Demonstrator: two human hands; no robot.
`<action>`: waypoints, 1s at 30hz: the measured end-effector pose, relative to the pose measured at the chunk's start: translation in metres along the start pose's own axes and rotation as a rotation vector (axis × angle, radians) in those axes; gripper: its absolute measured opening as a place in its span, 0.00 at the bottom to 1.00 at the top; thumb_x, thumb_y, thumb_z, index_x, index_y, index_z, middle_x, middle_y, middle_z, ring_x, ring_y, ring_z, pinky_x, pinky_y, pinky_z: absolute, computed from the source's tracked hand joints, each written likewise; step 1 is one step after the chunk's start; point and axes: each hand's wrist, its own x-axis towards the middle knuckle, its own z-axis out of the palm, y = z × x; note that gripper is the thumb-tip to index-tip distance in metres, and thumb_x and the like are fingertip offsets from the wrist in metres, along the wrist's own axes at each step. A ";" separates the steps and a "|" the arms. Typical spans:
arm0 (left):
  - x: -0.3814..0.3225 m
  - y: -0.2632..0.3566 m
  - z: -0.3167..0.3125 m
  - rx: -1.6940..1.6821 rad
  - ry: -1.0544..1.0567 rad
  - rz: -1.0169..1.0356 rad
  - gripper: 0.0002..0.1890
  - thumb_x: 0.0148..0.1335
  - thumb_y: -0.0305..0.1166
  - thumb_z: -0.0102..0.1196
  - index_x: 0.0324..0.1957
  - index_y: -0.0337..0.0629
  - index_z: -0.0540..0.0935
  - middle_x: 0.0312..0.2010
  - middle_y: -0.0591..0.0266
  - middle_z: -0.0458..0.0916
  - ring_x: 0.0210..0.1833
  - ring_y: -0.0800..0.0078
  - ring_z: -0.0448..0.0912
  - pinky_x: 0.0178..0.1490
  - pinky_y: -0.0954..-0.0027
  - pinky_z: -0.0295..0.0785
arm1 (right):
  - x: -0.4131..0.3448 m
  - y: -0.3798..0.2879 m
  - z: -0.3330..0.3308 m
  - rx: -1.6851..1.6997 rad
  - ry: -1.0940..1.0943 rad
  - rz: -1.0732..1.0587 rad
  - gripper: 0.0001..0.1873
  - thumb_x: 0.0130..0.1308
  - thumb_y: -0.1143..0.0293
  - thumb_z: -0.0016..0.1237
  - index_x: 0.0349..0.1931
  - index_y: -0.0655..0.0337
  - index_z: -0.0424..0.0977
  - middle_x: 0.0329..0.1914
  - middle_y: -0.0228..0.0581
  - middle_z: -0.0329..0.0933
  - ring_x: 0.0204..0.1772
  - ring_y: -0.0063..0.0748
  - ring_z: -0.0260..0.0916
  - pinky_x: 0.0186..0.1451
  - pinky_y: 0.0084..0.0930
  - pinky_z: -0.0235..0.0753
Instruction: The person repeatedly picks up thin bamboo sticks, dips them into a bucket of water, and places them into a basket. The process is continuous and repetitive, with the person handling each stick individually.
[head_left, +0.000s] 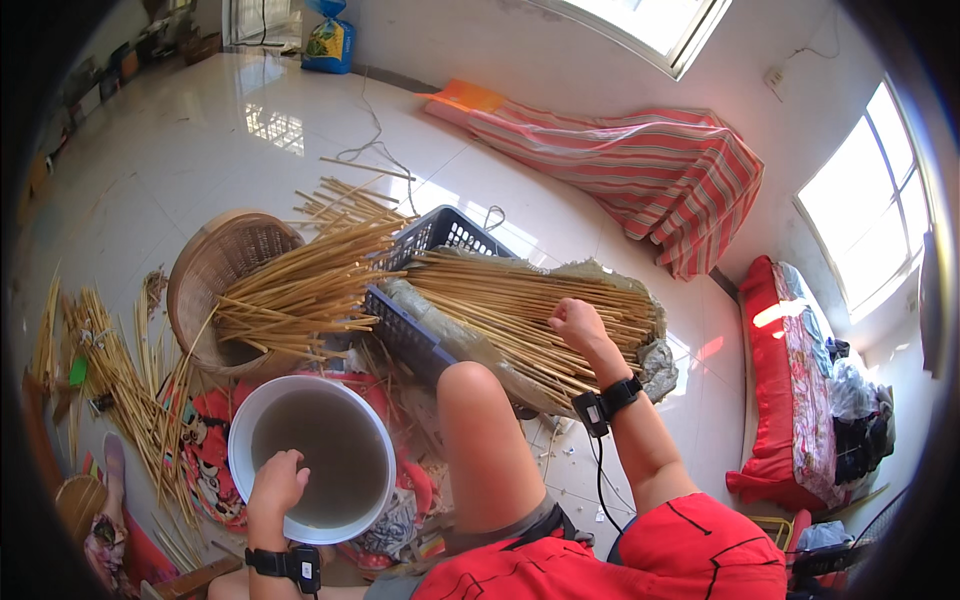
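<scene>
My left hand is over the left side of a white plastic bucket of murky water, its fingers partly curled; whether they touch the water I cannot tell. My right hand hovers over or touches a bundle of thin tan sticks, fingers curled; whether it grips a stick is unclear. The bundle lies on greenish sacking across a dark plastic crate. To its left, more sticks lean in a round woven basket.
Loose sticks lie at the left, near another person's foot. Behind the crate are scattered sticks and a cord on the tiled floor. A striped cloth covers something by the wall. A red-draped bed or bench stands at the right.
</scene>
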 end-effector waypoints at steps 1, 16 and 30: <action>0.000 0.001 0.000 -0.011 0.011 0.002 0.16 0.59 0.34 0.58 0.47 0.37 0.78 0.45 0.46 0.80 0.50 0.49 0.77 0.55 0.56 0.72 | -0.001 0.019 0.005 -0.060 -0.036 0.043 0.09 0.53 0.64 0.57 0.31 0.58 0.81 0.34 0.49 0.80 0.42 0.50 0.78 0.45 0.41 0.77; 0.001 -0.008 0.006 0.009 -0.015 0.000 0.15 0.60 0.34 0.57 0.47 0.38 0.79 0.44 0.47 0.80 0.50 0.49 0.77 0.54 0.56 0.72 | -0.022 0.033 0.056 -0.358 -0.203 -0.010 0.08 0.52 0.67 0.51 0.30 0.56 0.82 0.34 0.46 0.81 0.41 0.50 0.79 0.43 0.41 0.79; 0.002 -0.008 0.008 0.007 -0.032 -0.002 0.15 0.61 0.35 0.56 0.48 0.39 0.78 0.45 0.48 0.80 0.50 0.50 0.77 0.55 0.56 0.72 | -0.029 0.041 -0.023 -0.238 0.025 -0.022 0.07 0.55 0.67 0.51 0.29 0.58 0.80 0.32 0.48 0.79 0.40 0.50 0.77 0.42 0.42 0.76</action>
